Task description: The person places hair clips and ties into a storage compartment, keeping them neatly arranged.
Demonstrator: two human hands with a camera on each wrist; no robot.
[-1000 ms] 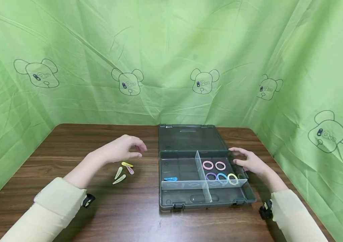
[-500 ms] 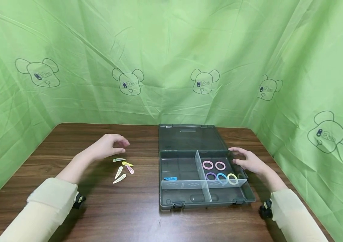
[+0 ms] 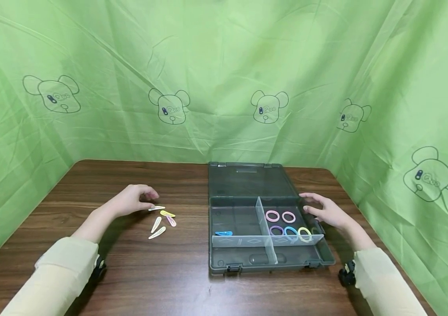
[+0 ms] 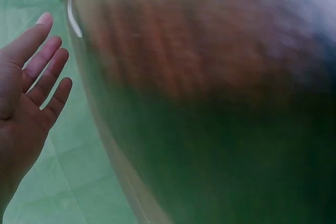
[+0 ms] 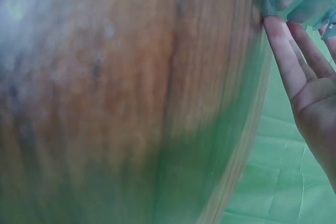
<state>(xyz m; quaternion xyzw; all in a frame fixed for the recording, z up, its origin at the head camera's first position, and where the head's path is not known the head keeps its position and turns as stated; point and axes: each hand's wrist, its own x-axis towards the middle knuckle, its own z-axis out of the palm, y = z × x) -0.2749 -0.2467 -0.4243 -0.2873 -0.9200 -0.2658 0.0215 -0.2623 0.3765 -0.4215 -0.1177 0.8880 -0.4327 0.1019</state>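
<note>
My left hand (image 3: 130, 200) is low over the left part of the table, fingers apart and lightly bent. Its thumb tip meets the left end of a pale snap hair clip (image 3: 157, 208). Beside this clip lie a yellow snap clip (image 3: 167, 213), a pink one (image 3: 171, 220) and two cream ones (image 3: 156, 224). In the left wrist view, the fingers (image 4: 49, 72) look nearly straight, with nothing held. My right hand (image 3: 328, 213) rests against the right side of the dark see-through box (image 3: 224, 265), its extended fingers and thumb touching the wall.
The box lies with its lid (image 3: 247, 180) folded back. Inside, white dividers (image 3: 239, 241) part it; blue clips (image 3: 224, 233) lie in the back left compartment. The back right one holds several hair ties, including a pink one (image 3: 272, 216). A green curtain (image 3: 216, 66) surrounds the table.
My left hand has moved left, away from the box, then down to the pale clip, whose angle has shifted slightly. The right hand stays at the box.
</note>
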